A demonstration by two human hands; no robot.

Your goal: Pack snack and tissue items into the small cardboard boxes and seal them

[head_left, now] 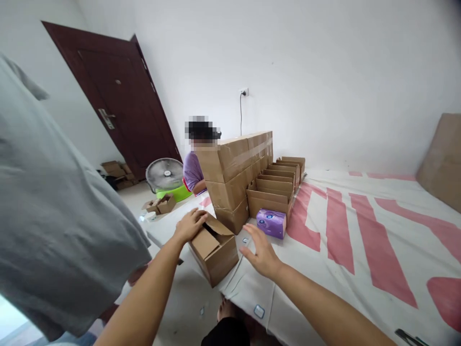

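Observation:
A small brown cardboard box [223, 257] stands at the near left edge of the covered table, its top flaps partly raised. My left hand [190, 225] rests on the far left part of this box, fingers stretched over a flap. To the right of the box my right hand [260, 250] hovers with thumb and fingers apart, nothing in it. Just beyond that hand lies a purple tissue pack [272, 223]. It sits in front of a row of open cardboard boxes [268, 199].
Stacked sealed cartons [234, 180] form a wall behind the small box. A person in a purple top [193, 168] sits beyond them. A fan [165, 175] stands on the floor at left. Grey cloth [68, 206] hangs close by on the left. A red-printed sheet [367, 230] covers the table.

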